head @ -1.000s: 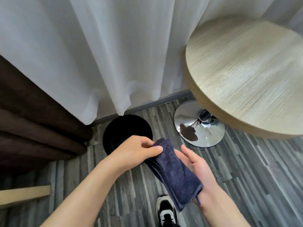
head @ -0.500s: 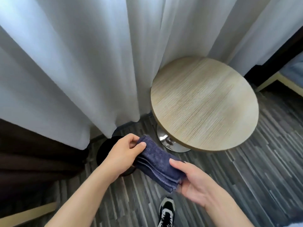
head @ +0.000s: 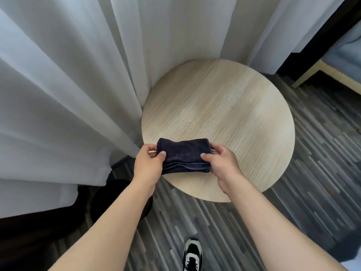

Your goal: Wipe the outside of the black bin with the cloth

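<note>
White curtains (head: 68,85) fill the upper and left part of the view and hang down to a floor (head: 293,202) of grey striped planks. In front of the curtains stands a round worktop (head: 224,106) of pale wood grain, seen from above. At the right edge there is part of a seat with a light wooden frame (head: 320,71). The black bin (head: 109,194) stands on the floor at the lower left, below the curtain hem and just beside the near left edge of the worktop; the left forearm crosses over it and hides much of it, so only a dark rounded part shows. The cloth (head: 183,155), dark blue and folded in several layers, lies at the near left side of the worktop, well above the bin and not touching it. The left hand (head: 149,163) closes on the left end of the cloth, thumb on top and fingers curled under the edge. The right hand (head: 222,163) closes on the right end in the same way, thumb pressed on the top layer. The cloth is between the two hands. A black and white shoe (head: 192,255) is on the floor at the bottom.
</note>
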